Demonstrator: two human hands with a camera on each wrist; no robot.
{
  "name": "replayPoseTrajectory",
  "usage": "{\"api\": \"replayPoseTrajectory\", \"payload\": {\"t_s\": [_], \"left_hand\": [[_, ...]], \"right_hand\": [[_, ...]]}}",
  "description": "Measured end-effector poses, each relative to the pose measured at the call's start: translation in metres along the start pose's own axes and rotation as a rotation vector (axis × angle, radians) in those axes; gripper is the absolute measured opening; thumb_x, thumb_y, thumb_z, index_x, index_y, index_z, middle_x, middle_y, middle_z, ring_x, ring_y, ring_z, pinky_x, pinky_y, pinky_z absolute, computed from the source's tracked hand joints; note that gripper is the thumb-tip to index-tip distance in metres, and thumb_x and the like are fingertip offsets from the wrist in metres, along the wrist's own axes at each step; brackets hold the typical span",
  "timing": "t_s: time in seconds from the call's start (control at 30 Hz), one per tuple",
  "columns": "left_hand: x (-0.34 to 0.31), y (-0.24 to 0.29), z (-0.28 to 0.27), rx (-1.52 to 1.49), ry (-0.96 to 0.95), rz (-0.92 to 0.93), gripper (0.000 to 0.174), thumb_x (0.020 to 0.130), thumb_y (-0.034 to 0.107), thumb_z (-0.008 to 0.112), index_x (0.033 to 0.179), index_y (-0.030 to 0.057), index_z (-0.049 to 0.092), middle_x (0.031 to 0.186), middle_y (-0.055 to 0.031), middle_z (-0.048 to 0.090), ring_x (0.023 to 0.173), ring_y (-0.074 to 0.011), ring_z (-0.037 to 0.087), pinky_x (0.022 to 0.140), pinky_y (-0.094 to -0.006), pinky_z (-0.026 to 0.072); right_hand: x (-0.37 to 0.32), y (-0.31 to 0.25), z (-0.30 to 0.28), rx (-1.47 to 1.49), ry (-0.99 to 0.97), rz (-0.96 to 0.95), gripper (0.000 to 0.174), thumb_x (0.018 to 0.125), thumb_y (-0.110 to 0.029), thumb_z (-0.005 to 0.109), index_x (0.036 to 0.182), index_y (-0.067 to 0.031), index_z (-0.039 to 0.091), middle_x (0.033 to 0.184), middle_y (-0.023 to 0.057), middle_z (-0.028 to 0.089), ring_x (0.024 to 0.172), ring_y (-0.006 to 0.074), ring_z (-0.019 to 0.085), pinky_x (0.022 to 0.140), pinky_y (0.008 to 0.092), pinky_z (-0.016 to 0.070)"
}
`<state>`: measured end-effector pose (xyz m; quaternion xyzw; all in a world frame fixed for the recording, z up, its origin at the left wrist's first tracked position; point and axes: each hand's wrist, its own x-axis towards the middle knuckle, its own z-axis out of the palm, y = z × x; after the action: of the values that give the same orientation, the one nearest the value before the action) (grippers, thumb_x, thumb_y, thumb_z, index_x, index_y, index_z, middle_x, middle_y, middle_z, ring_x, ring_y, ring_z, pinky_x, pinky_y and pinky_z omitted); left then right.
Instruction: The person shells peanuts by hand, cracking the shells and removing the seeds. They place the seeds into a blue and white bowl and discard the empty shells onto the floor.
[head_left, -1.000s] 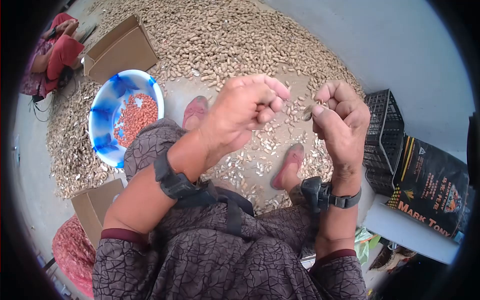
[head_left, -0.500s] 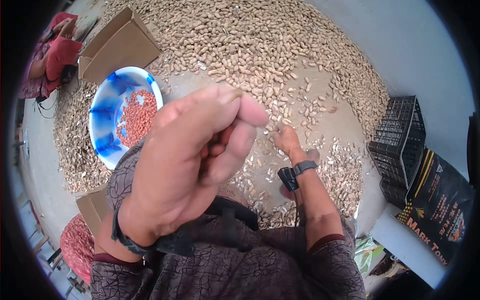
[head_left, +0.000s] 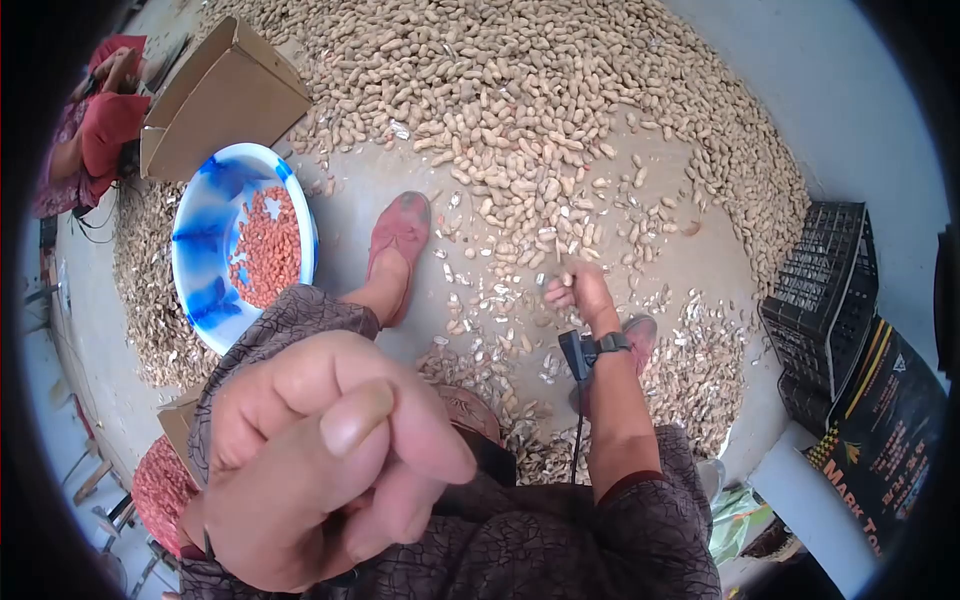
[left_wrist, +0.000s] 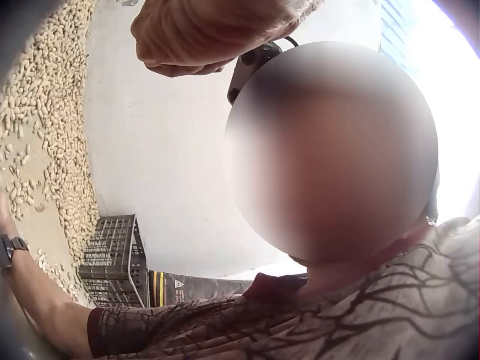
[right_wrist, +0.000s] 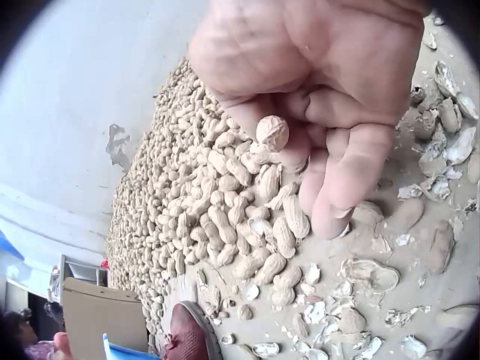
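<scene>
The right hand (right_wrist: 315, 82) is bending low over the floor. Its thumb and fingers are pinching one peanut (right_wrist: 272, 133), and a round end is poking out. The left hand (head_left: 340, 460) is hanging left of those fingers, much nearer the head. Its fingers are curling in and its thumb is resting on the first finger; I can't tell if anything is hiding inside.

Past the right fingertips, the edge of a big heap of peanuts (head_left: 480, 90) is spreading out, with loose ones lying near the fingers. To their right, a patch of bare floor (head_left: 665, 160) is leaving some room. Farther right, a black crate (head_left: 820, 270) is standing near the wall (head_left: 800, 80).

Left of the right fingers, a red shoe (head_left: 405, 225) is sitting, then more bare floor, then the rim of a blue and white basin (head_left: 195, 260) that is holding red nuts (head_left: 268, 245).

Far right of the fingers, by the crate, a black bag (head_left: 870, 450) is showing big orange letters, "MARK TO"; the rest is hiding, and I'm not managing to read its small writing.
</scene>
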<state>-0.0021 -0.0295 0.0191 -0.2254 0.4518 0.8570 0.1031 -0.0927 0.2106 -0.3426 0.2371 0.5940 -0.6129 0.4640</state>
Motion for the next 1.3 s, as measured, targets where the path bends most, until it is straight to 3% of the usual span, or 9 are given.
{"api": "replayPoseTrajectory", "payload": {"t_s": [0.13, 0.23, 0.33, 0.7, 0.8, 0.9, 0.97, 1.0, 1.3], "left_hand": [[-0.003, 0.002, -0.001, -0.007, -0.004, -0.012, 0.025, 0.086, 0.017, 0.048, 0.074, -0.0048, 0.046, 0.05, -0.009, 0.044, 0.031, -0.009, 0.032, 0.027, -0.0203, 0.0266], [-0.004, 0.003, -0.001, 0.009, -0.003, -0.02, 0.025, 0.086, 0.017, 0.047, 0.074, -0.0048, 0.046, 0.05, -0.0094, 0.044, 0.031, -0.0091, 0.032, 0.027, -0.0204, 0.0268], [-0.003, 0.003, -0.002, 0.0, 0.019, -0.001, 0.025, 0.086, 0.017, 0.047, 0.074, -0.0051, 0.046, 0.05, -0.0097, 0.044, 0.031, -0.0095, 0.033, 0.027, -0.0207, 0.0271], [-0.009, 0.01, -0.015, 0.047, -0.038, -0.055, 0.023, 0.086, 0.013, 0.044, 0.077, -0.0072, 0.046, 0.051, -0.0109, 0.046, 0.029, -0.01, 0.033, 0.026, -0.0218, 0.026], [-0.009, 0.012, -0.017, 0.022, -0.061, -0.059, 0.023, 0.086, 0.013, 0.044, 0.076, -0.0072, 0.046, 0.051, -0.0107, 0.046, 0.029, -0.0101, 0.033, 0.026, -0.0219, 0.0266], [-0.008, 0.009, -0.019, 0.022, -0.104, -0.026, 0.023, 0.086, 0.013, 0.045, 0.076, -0.0072, 0.046, 0.051, -0.011, 0.047, 0.03, -0.0107, 0.035, 0.026, -0.0226, 0.0274], [-0.008, 0.01, -0.02, 0.025, -0.102, -0.015, 0.023, 0.086, 0.014, 0.046, 0.076, -0.0068, 0.045, 0.051, -0.0111, 0.047, 0.03, -0.0112, 0.036, 0.027, -0.023, 0.028], [-0.007, 0.01, -0.021, 0.027, -0.106, -0.003, 0.023, 0.086, 0.014, 0.046, 0.076, -0.0063, 0.045, 0.05, -0.0111, 0.047, 0.031, -0.0116, 0.036, 0.027, -0.0233, 0.0287], [-0.017, 0.003, -0.026, 0.05, -0.046, 0.089, 0.022, 0.088, 0.014, 0.045, 0.075, -0.0044, 0.044, 0.05, -0.0121, 0.049, 0.034, -0.015, 0.041, 0.03, -0.0254, 0.0314]], "right_hand": [[-0.004, 0.002, 0.0, 0.026, 0.022, -0.103, 0.024, 0.075, -0.02, 0.045, 0.087, -0.0004, 0.051, 0.066, 0.0103, 0.057, 0.058, 0.0192, 0.059, 0.043, 0.0207, 0.0434], [0.013, 0.006, 0.025, -0.149, 0.163, -0.213, 0.021, 0.075, -0.021, 0.051, 0.078, -0.0002, 0.053, 0.069, 0.0162, 0.059, 0.057, 0.0268, 0.061, 0.044, 0.034, 0.0459], [0.033, 0.016, 0.052, -0.967, 0.522, -0.452, 0.04, 0.072, -0.031, 0.063, 0.09, 0.0008, 0.048, 0.074, 0.025, 0.058, 0.076, 0.0365, 0.058, 0.071, 0.0425, 0.0444], [0.017, 0.012, 0.07, -1.115, 0.365, -0.427, 0.041, 0.07, -0.025, 0.064, 0.096, 0.0002, 0.045, 0.083, 0.0248, 0.057, 0.082, 0.0386, 0.056, 0.073, 0.0418, 0.0438], [0.021, 0.025, 0.06, -1.112, 0.297, -0.627, 0.035, 0.072, -0.021, 0.061, 0.094, 0.0011, 0.045, 0.076, 0.0243, 0.057, 0.075, 0.0396, 0.056, 0.07, 0.0411, 0.0444], [0.022, 0.021, 0.053, -1.01, 0.343, -0.508, 0.024, 0.073, -0.017, 0.058, 0.089, -0.0019, 0.049, 0.066, 0.0185, 0.057, 0.055, 0.0308, 0.055, 0.051, 0.0362, 0.0447], [0.022, 0.018, 0.04, -0.021, 0.095, -0.149, 0.013, 0.076, -0.017, 0.056, 0.082, -0.0067, 0.051, 0.057, 0.0096, 0.052, 0.04, 0.0165, 0.045, 0.033, 0.0258, 0.0328], [0.005, 0.01, 0.05, 0.259, 0.05, -0.233, 0.014, 0.078, -0.021, 0.057, 0.071, -0.0104, 0.05, 0.055, 0.0044, 0.051, 0.034, 0.0075, 0.038, 0.027, 0.0174, 0.021], [-0.007, 0.012, 0.04, 0.532, -0.343, -0.113, 0.014, 0.075, -0.015, 0.052, 0.086, -0.0062, 0.05, 0.061, 0.0113, 0.054, 0.041, 0.0137, 0.047, 0.03, 0.0198, 0.0301]]}}
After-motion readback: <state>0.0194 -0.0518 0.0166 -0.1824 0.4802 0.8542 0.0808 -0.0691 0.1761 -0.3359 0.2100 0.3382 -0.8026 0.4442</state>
